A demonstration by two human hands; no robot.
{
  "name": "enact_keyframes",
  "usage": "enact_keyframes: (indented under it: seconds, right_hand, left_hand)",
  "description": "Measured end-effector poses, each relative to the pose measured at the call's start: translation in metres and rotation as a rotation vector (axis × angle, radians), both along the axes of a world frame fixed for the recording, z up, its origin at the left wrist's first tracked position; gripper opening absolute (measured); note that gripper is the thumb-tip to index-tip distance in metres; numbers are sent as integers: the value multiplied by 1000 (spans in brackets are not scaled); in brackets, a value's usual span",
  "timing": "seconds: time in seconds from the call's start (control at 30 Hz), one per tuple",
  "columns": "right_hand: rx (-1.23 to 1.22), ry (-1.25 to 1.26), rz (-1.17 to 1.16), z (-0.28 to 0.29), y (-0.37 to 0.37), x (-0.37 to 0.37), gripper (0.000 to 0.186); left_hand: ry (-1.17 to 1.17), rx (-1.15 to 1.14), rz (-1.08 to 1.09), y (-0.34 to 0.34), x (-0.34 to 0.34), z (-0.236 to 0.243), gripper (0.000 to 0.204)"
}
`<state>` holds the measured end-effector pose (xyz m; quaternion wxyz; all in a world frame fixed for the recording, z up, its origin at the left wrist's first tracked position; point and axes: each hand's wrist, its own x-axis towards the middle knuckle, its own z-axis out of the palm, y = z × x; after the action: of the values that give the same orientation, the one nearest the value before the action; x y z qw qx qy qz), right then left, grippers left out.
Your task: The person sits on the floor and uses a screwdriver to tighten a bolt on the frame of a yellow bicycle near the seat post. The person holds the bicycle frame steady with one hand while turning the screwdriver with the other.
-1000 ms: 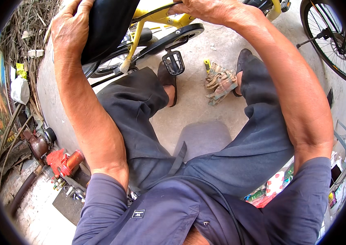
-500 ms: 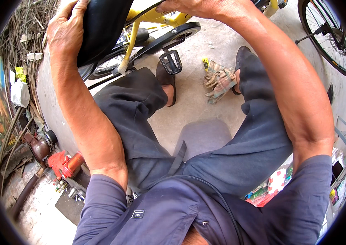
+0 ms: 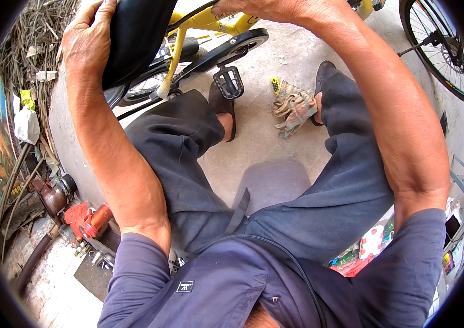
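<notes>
A yellow bicycle stands in front of me, partly cut off by the upper edge. Its black saddle is at the left, and my left hand grips the saddle's left side, thumb along the top. Over the yellow frame, my right hand reaches in with curled fingers beside a black cable. The upper edge cuts off part of that hand, so what lies in its fingers is hidden. Below the frame hang a black pedal and a black chain guard.
Between my feet lie crumpled work gloves and a small yellow tool. Another bicycle wheel stands at upper right. Dry twigs, a red-wrapped tool and a dark metal box line the left side.
Almost nothing differs. My right forearm has shifted very slightly, and the yellow frame shows a little more beside my right hand. The left hand keeps its grip on the saddle.
</notes>
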<state>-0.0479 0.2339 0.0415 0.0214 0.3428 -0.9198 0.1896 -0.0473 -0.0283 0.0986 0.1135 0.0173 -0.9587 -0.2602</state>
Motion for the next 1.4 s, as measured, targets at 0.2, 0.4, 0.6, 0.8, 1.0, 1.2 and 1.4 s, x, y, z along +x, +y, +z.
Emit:
enact_keyframes:
  seconds: [0.2, 0.4, 0.6, 0.8, 1.0, 1.2, 1.4]
  right_hand:
    - [-20, -36, -24, 8, 0, 4, 27]
    - [-35, -70, -31, 7, -2, 1, 27]
    - [-57, -8, 35, 1, -3, -4, 27]
    - [-54, -17, 18, -1, -6, -5, 27]
    - [-84, -39, -26, 10, -10, -1, 22]
    - [-146, 108, -94, 18, -26, 7, 16]
    - [-175, 205, -45, 20, -39, 14, 13]
  left_hand:
    - [-14, -5, 6, 0, 0, 1, 49]
    - [-11, -11, 16, 2, 1, 2, 49]
    - [-11, 3, 2, -1, 0, 0, 49]
    - [4, 0, -22, -2, -1, -1, 48]
    - [1, -5, -7, -2, -1, -1, 49]
    - [12, -25, -18, -3, -3, -1, 50]
    - [5, -54, -11, -2, -1, 0, 49]
